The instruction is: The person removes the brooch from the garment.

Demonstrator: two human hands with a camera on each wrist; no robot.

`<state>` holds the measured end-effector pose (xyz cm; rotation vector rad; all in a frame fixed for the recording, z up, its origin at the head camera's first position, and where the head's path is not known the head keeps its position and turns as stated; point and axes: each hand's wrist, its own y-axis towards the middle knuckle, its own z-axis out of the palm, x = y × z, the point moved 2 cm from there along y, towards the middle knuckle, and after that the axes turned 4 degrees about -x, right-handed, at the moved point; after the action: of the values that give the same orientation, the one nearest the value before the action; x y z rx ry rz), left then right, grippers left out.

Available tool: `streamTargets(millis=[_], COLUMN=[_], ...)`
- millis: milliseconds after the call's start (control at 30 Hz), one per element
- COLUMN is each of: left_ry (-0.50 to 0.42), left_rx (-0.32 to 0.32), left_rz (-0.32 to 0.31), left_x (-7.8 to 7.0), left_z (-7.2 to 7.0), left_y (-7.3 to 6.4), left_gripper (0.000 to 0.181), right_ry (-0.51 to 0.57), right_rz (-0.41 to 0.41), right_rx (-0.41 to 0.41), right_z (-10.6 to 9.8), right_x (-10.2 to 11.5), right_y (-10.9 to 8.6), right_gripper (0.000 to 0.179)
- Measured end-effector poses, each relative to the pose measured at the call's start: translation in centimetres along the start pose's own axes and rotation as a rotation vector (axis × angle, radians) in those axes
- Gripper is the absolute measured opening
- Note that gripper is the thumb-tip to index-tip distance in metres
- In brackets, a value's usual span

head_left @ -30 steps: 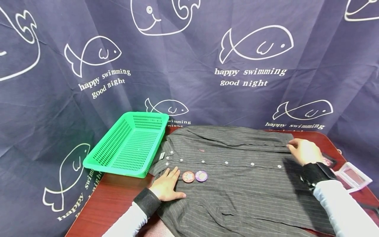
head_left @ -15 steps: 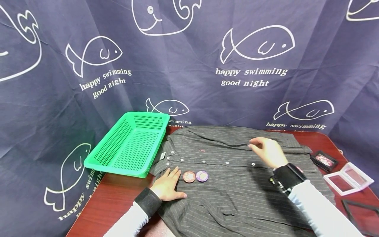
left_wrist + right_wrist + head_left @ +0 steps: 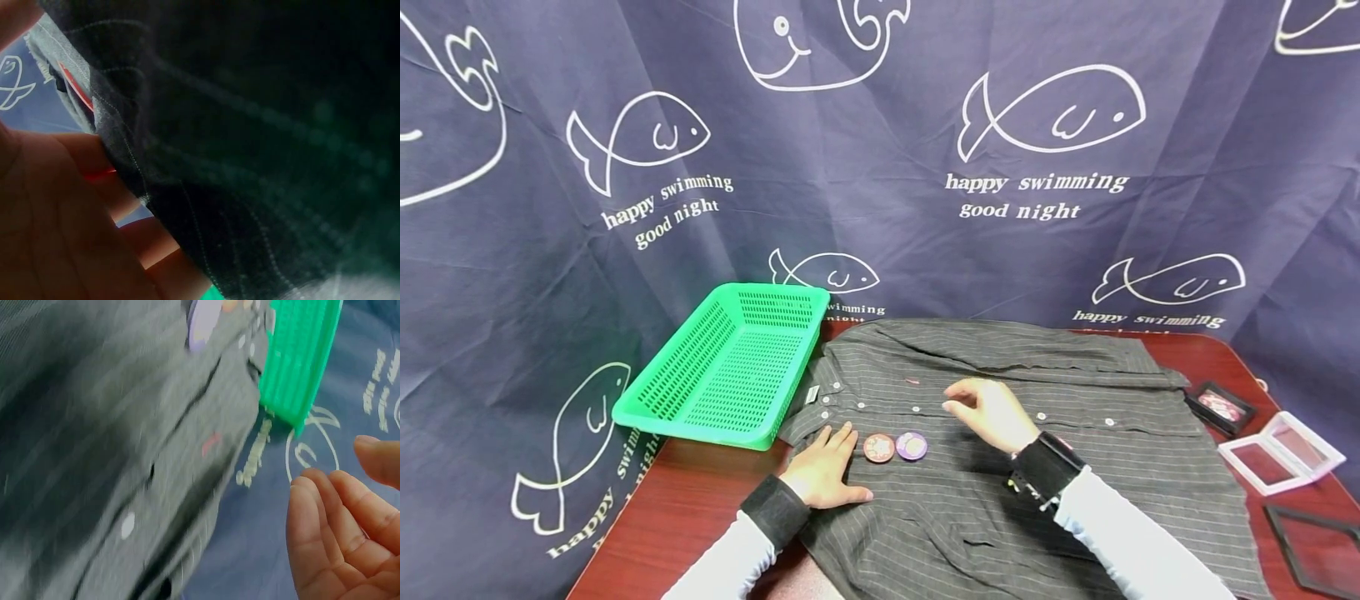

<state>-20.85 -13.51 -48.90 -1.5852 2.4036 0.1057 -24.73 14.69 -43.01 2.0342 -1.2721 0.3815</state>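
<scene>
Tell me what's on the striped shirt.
On the shirt lie a reddish badge, a purple badge and the left hand; the right hand hovers above. In the head view, both hands hide cloth.

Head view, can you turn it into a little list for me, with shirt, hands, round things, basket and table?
Shirt: dark grey, striped, with white buttons
Left hand: fingers spread, resting on the shirt
Right hand: over the shirt, fingers curved, holding nothing
Round things: red disc and purple disc, side by side on the shirt
Basket: green, left of the shirt
Table: red-brown, under the shirt
</scene>
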Motion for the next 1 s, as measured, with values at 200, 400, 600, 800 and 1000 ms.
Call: streamTargets(millis=[200, 400, 600, 800, 1000], left_ry=[0.001, -0.005, -0.006, -0.002, -0.001], left_rx=[0.004, 0.006, 0.003, 0.004, 0.003], left_rz=[-0.001, -0.009, -0.006, -0.001, 0.000], left_x=[-0.1, 0.0, 0.0, 0.0, -0.1], left_z=[-0.1, -0.1, -0.1, -0.2, -0.3], left_y=[-0.1, 0.0, 0.0, 0.0, -0.1], left_gripper=[0.096, 0.096, 0.096, 0.096, 0.095], right_ry=[0.036, 0.027, 0.021, 0.000, -0.046], right_rz=[-0.026, -0.055, -0.037, -0.016, -0.032], right_rx=[0.071, 0.125, 0.196, 0.239, 0.227], right_z=[2.7, 5.0, 6.3, 7.6, 8.6], right_x=[1.7, 2.8, 3.9, 4.4, 4.4], right_y=[0.2, 0.6, 0.9, 1.0, 0.8], right_gripper=[0.019, 0.018, 0.019, 0.022, 0.017])
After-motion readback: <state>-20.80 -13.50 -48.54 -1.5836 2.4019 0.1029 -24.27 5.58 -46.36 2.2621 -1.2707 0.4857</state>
